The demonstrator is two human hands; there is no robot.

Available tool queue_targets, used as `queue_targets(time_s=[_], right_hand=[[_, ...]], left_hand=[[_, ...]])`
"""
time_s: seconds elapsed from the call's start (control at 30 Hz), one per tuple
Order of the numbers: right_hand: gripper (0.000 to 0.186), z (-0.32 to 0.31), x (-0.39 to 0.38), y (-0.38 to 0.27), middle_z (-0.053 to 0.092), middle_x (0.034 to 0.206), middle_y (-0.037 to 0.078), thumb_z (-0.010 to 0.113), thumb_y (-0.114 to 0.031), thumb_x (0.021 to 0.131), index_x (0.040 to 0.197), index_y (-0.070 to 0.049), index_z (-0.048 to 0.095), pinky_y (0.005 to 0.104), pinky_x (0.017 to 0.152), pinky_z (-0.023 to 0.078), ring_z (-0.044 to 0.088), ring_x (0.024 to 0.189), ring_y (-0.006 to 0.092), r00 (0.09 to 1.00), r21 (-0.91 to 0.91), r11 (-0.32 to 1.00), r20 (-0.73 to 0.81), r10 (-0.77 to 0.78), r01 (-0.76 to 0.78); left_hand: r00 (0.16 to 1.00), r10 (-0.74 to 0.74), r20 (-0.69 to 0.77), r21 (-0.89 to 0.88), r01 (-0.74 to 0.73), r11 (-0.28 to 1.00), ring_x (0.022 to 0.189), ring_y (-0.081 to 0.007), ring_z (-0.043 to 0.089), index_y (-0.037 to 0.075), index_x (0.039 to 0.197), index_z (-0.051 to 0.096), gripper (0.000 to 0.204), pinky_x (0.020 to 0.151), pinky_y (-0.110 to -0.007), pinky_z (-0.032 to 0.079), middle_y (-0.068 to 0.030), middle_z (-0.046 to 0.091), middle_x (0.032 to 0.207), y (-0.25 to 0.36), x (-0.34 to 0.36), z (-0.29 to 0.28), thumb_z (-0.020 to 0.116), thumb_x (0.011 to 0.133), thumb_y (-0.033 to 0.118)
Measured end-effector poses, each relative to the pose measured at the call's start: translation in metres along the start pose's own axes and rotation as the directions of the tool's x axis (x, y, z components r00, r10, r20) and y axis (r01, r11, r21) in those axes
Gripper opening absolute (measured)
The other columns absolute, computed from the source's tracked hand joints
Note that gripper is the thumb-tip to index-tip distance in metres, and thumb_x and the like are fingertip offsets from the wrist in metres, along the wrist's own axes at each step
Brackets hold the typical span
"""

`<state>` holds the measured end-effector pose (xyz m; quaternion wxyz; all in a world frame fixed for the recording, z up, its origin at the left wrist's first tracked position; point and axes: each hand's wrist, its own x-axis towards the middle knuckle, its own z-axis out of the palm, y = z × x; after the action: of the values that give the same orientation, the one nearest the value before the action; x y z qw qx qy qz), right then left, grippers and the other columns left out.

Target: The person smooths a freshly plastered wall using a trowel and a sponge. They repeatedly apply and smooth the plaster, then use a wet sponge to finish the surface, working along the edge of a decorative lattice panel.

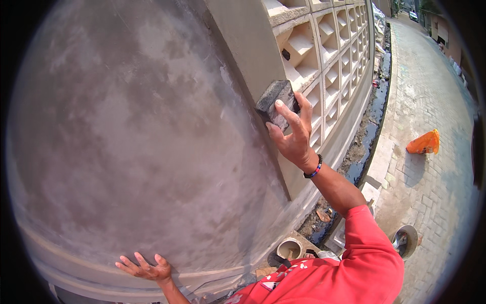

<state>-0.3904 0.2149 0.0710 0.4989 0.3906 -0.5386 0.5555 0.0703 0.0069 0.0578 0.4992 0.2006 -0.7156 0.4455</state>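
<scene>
One raised hand (295, 142) (the right) grips a block (277, 96).

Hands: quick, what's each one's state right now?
Left hand: open, empty, fingers spread by the wall.
Right hand: closed on the block.

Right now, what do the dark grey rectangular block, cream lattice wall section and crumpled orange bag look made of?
Dark grey block in the right hand: matte, grainy; foam or porous stone, can't tell which.
Cream lattice: probably cast concrete, matte; repeated angular cells.
Orange bag: likely thin plastic, slight sheen; creased surface.
</scene>
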Motion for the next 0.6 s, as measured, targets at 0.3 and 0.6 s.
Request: queue_targets(time_s=[0.3, 0.6], right_hand=[[0.057, -0.008, -0.021, 0.001, 0.049, 0.130, 0.026, 0.078, -0.008, 0.074, 0.129, -0.009, 0.061, 0.0475, 0.103, 0.039, 0.048, 0.120, 0.0378, 0.993, 0.028, 0.993, -0.029, 0.114, -0.113], [0.058, 0.011, 0.094, 0.003, 0.049, 0.125, 0.025, 0.079, -0.008, 0.071, 0.127, -0.011, 0.064, 0.0450, 0.102, 0.040, 0.049, 0.117, 0.0376, 0.995, 0.063, 0.998, -0.103, 0.015, -0.008]], left_hand=[[1.000, -0.016, 0.016, -0.001, 0.016, 1.000, 0.143, -0.0497, 0.026, 0.010, 0.145, 0.042, 0.053, 0.112, -0.064, 0.030, -0.0229, 0.032, 0.155, 0.003, -0.003, -0.001, 0.044, 0.103, 0.040], [0.999, -0.028, 0.043, 0.020, 0.027, 0.999, 0.143, -0.0522, 0.024, 0.013, 0.148, 0.038, 0.053, 0.111, -0.068, 0.028, -0.0223, 0.029, 0.156, 0.001, -0.005, -0.001, 0.042, 0.102, 0.040]])
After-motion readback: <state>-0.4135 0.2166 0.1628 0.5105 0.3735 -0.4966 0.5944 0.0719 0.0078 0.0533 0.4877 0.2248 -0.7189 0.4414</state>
